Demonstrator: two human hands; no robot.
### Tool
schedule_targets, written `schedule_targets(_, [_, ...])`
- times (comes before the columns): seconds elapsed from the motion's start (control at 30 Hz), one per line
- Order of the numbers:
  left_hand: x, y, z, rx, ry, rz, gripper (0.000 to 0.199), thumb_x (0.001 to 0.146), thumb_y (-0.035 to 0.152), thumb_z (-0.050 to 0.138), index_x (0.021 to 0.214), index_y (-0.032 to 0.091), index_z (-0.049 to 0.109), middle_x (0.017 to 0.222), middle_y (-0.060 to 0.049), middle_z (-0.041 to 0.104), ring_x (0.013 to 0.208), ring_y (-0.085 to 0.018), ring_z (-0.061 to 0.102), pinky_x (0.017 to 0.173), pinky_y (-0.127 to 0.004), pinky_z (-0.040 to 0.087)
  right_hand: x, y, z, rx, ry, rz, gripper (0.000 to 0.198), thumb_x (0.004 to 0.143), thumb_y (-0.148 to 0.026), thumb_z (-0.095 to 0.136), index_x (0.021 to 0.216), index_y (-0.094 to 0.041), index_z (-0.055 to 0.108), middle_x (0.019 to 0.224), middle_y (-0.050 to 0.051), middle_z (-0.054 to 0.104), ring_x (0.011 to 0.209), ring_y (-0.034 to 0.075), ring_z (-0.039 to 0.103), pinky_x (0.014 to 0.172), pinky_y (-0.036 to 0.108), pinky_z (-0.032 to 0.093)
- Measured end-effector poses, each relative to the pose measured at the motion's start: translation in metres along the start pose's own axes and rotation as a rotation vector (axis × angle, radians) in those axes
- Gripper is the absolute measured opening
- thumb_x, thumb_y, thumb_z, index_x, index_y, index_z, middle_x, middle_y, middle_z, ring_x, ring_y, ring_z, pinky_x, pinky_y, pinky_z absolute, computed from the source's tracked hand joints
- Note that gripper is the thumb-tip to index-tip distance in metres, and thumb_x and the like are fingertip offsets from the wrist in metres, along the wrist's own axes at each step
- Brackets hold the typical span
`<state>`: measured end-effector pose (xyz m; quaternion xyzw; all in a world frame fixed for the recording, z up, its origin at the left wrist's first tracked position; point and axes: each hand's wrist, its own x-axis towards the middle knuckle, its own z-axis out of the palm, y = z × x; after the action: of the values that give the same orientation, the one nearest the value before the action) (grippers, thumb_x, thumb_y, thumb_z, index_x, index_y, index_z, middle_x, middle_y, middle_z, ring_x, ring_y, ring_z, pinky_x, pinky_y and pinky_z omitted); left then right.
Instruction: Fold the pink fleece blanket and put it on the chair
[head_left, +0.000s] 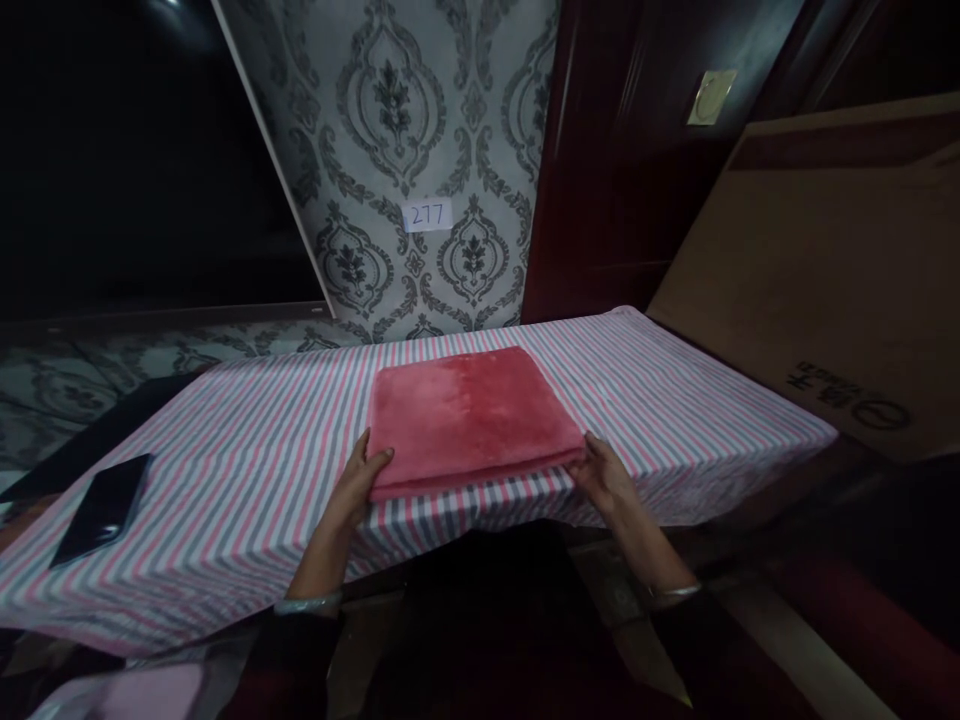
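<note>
A folded coral-pink cloth with a plush surface (472, 415) lies flat at the front of a table covered with a striped cloth (262, 430). My left hand (360, 480) grips its near left corner, thumb on top and the other fingers at the side and below. At the near right corner, my right hand (601, 472) pinches the edge, its fingertips partly hidden by the fabric. The front edge of the folded cloth shows stacked layers and reaches the table's front edge.
A dark phone or tablet (103, 508) lies at the table's left end. A large cardboard box (825, 270) stands along the right. Behind are a big black screen (142, 160) and a patterned wall with a "277" label (427, 215).
</note>
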<state>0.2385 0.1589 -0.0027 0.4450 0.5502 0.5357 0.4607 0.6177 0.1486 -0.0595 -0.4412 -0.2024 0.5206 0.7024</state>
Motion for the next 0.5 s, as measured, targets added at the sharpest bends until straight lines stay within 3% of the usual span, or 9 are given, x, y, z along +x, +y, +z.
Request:
schedule_targets(0.17, [-0.008, 0.023, 0.007, -0.114, 0.013, -0.064, 0.079, 0.082, 0.026, 0.068, 0.156, 0.023, 0.040, 0.147, -0.011, 0.061, 0.129, -0.027, 0.064, 0.106, -0.041, 0.056, -0.029, 0.015, 0.006, 0.171, -0.035, 0.056, 0.028, 0.070, -0.040, 0.077, 0.088, -0.027, 0.059, 0.083, 0.000, 0.074, 0.081, 0.020, 0.074, 0.080, 0.036, 0.065])
schedule_targets(0.37, [-0.047, 0.032, 0.011, -0.059, 0.011, -0.010, 0.084, 0.081, 0.037, 0.074, 0.157, 0.029, 0.040, 0.156, -0.007, 0.052, 0.141, -0.029, 0.053, 0.113, -0.039, 0.050, -0.062, 0.024, 0.050, 0.300, -0.040, 0.252, 0.037, 0.069, -0.039, 0.082, 0.100, -0.026, 0.065, 0.092, 0.000, 0.078, 0.083, 0.021, 0.075, 0.084, 0.039, 0.065])
schedule_targets(0.43, [-0.066, 0.027, 0.011, -0.032, 0.003, 0.031, 0.088, 0.080, 0.044, 0.077, 0.158, 0.030, 0.038, 0.158, -0.006, 0.050, 0.142, -0.028, 0.051, 0.112, -0.036, 0.050, -0.067, 0.026, 0.065, 0.336, -0.002, 0.227, 0.042, 0.068, -0.036, 0.083, 0.105, -0.026, 0.067, 0.097, -0.001, 0.079, 0.088, 0.022, 0.076, 0.089, 0.039, 0.064])
schedule_targets(0.5, [-0.079, 0.019, 0.008, 0.008, -0.016, 0.043, 0.093, 0.079, 0.051, 0.078, 0.159, 0.029, 0.036, 0.147, -0.008, 0.060, 0.130, -0.026, 0.061, 0.103, -0.033, 0.055, -0.070, 0.029, 0.076, 0.363, 0.038, 0.169, 0.046, 0.067, -0.036, 0.085, 0.108, -0.025, 0.068, 0.103, 0.000, 0.079, 0.098, 0.022, 0.075, 0.095, 0.038, 0.062])
